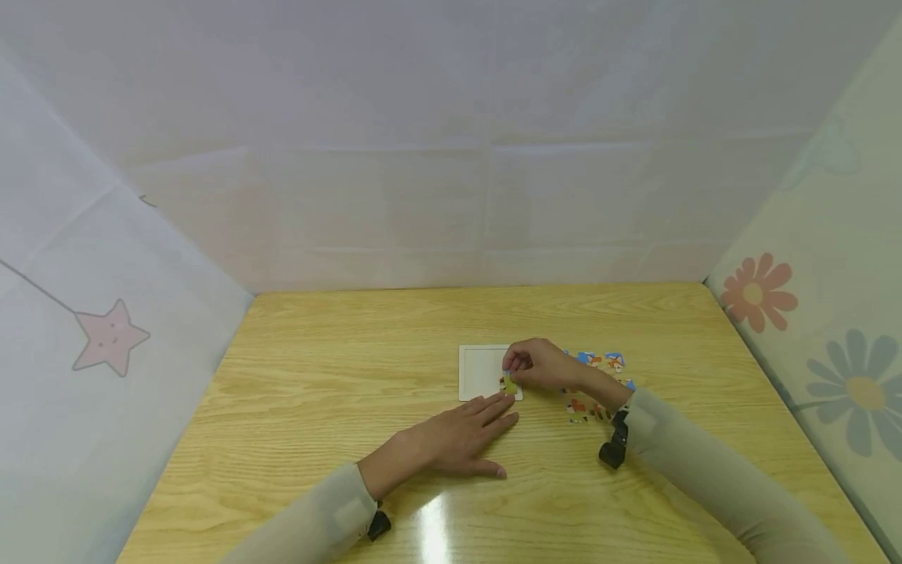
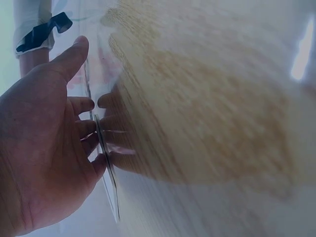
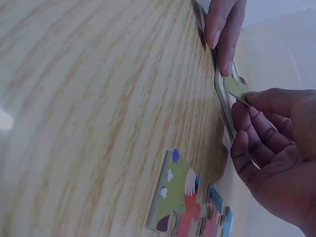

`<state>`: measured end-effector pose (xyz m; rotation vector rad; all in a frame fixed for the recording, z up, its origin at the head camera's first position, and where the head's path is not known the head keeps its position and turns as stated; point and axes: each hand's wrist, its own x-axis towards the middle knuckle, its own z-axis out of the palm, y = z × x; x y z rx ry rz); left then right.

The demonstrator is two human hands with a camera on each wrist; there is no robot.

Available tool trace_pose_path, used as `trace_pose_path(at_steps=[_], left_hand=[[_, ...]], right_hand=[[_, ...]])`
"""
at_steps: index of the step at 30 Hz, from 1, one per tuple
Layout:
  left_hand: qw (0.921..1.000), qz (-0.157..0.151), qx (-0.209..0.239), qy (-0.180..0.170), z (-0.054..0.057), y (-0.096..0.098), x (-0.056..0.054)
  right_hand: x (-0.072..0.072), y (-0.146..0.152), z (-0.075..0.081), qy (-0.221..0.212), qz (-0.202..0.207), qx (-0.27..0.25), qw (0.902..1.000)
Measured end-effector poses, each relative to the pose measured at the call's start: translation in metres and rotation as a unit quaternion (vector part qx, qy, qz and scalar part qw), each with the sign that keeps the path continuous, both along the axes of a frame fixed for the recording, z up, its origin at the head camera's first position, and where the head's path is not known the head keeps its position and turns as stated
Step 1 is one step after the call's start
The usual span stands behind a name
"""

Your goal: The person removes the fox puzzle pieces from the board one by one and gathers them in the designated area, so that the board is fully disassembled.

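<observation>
A white rectangular puzzle tray (image 1: 482, 371) lies on the wooden table. At its near right corner is a jigsaw piece (image 1: 510, 385), mostly green. My right hand (image 1: 541, 363) pinches this piece between thumb and fingers, and the right wrist view shows the green piece slightly tilted over the tray's rim. My left hand (image 1: 467, 435) lies palm down with straight fingers, its fingertips at the tray's near edge. In the left wrist view, the left fingers (image 2: 85, 129) extend alongside the thin tray edge.
Several loose jigsaw pieces (image 1: 596, 361) with colourful animal pictures lie right of the tray, partly hidden under the right forearm. One green and red piece (image 3: 173, 197) is close in the right wrist view. Pale cloth walls (image 1: 423, 211) surround the wooden table (image 1: 338, 345).
</observation>
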<state>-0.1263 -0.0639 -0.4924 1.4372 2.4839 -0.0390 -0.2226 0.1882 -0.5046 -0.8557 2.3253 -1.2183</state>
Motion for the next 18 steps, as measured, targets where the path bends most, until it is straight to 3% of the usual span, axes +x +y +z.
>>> trace_pose_path(at_steps=[9,18], left_hand=[[1.0,-0.002,-0.002,0.008,0.0,0.001,0.0],[0.9999,-0.003,0.0,0.009,0.001,0.0,0.0]], right_hand=[[0.003,0.013,0.002,-0.026,-0.03,-0.012,0.9991],[0.009,0.032,0.004,-0.032,-0.023,-0.022,0.999]])
